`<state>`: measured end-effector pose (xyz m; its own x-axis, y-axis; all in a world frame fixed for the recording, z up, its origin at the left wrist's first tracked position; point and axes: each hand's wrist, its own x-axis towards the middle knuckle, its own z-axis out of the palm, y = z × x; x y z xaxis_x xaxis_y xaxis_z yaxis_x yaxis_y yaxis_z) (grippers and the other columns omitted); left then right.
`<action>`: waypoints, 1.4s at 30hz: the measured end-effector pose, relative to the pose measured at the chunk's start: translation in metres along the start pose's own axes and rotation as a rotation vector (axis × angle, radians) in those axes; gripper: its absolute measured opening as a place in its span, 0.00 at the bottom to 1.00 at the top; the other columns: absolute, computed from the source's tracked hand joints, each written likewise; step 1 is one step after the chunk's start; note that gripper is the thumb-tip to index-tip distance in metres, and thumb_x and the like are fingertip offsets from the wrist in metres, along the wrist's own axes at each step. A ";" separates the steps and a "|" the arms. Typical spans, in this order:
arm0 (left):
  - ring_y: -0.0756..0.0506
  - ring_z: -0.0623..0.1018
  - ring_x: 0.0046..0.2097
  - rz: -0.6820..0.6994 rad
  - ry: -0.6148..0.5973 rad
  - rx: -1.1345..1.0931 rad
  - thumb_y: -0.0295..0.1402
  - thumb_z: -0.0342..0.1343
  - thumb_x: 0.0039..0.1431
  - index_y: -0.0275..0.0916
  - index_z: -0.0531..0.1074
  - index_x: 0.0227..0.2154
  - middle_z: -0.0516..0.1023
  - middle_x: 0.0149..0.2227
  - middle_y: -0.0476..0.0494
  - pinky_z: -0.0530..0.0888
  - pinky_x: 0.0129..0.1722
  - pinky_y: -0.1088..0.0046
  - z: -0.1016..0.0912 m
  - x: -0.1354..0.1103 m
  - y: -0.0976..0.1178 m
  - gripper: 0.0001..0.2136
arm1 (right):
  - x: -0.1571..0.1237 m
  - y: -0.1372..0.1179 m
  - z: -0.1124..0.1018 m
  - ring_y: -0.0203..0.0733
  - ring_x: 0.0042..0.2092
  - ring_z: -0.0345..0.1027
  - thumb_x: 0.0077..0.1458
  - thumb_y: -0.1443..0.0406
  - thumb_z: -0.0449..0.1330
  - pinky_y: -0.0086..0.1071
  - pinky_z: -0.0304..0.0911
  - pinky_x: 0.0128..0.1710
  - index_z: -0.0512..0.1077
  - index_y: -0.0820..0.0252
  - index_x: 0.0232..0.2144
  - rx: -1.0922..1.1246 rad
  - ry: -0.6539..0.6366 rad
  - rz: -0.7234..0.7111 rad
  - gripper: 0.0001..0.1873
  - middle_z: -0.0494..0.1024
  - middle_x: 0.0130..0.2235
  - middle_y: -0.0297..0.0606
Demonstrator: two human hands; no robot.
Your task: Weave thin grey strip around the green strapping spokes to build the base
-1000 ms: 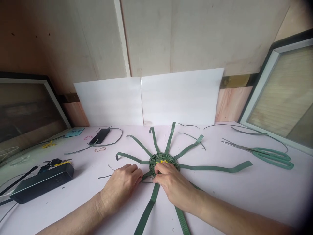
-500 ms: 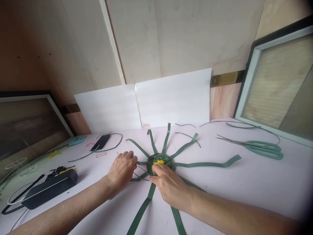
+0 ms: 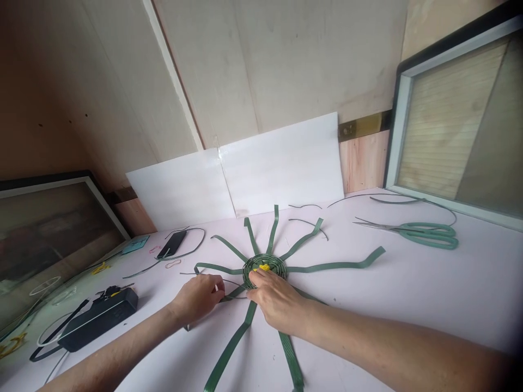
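Observation:
A round woven piece of green strips (image 3: 267,260) lies on the table, with broad flat green strips radiating from it and a yellow bit (image 3: 261,267) at its middle. My right hand (image 3: 275,302) is closed on the near side of this woven disc, its fingers covering part of the weave. Just left of the disc, my left hand (image 3: 198,298) is pinched shut on a thin green strip (image 3: 235,282), which runs across to the disc. A thin end also sticks out on the hand's far side. The left fingertips are partly hidden.
Green-handled scissors (image 3: 429,234) lie at the right among thin loose strips. On the left are a phone (image 3: 171,244), a black box-shaped case (image 3: 100,318) with a cord, and a blue packet (image 3: 135,245). White boards (image 3: 281,166) stand against the back wall.
My left hand has dropped lower and turned, still beside the disc, uncovering the broad strip on the left. My right hand stays on the disc. The camera view has tilted and shifted slightly.

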<state>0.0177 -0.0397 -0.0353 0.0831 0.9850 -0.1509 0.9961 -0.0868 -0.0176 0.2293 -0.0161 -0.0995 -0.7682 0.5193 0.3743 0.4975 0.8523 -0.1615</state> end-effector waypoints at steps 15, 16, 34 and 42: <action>0.43 0.77 0.39 0.132 -0.070 0.206 0.28 0.53 0.54 0.40 0.74 0.29 0.77 0.37 0.45 0.68 0.35 0.70 -0.017 -0.013 0.024 0.05 | 0.001 -0.001 -0.004 0.40 0.37 0.56 0.41 0.83 0.52 0.33 0.58 0.39 0.72 0.64 0.24 -0.037 -0.015 -0.004 0.15 0.63 0.33 0.39; 0.43 0.77 0.38 0.140 -0.085 0.213 0.30 0.53 0.55 0.40 0.74 0.29 0.77 0.37 0.44 0.69 0.35 0.70 -0.017 -0.016 0.027 0.05 | 0.001 -0.001 -0.004 0.40 0.37 0.56 0.41 0.83 0.52 0.33 0.57 0.39 0.72 0.64 0.24 -0.036 -0.012 -0.007 0.15 0.63 0.34 0.39; 0.50 0.71 0.27 -0.011 -0.112 -0.149 0.25 0.49 0.48 0.40 0.68 0.35 0.73 0.28 0.52 0.61 0.23 0.77 -0.052 -0.010 0.031 0.11 | 0.014 0.002 -0.002 0.40 0.41 0.64 0.48 0.81 0.58 0.30 0.57 0.37 0.75 0.61 0.33 0.156 0.054 0.220 0.15 0.72 0.37 0.37; 0.50 0.70 0.25 0.068 -0.306 -0.821 0.34 0.49 0.56 0.39 0.65 0.39 0.75 0.26 0.51 0.61 0.25 0.75 -0.054 -0.019 0.006 0.08 | 0.020 -0.007 -0.002 0.42 0.39 0.63 0.45 0.81 0.56 0.33 0.54 0.35 0.70 0.62 0.27 0.111 0.059 0.314 0.11 0.72 0.35 0.39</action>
<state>0.0239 -0.0509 0.0204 0.2482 0.8885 -0.3861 0.7061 0.1069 0.7000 0.2115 -0.0120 -0.0893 -0.5583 0.7559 0.3419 0.6569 0.6545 -0.3744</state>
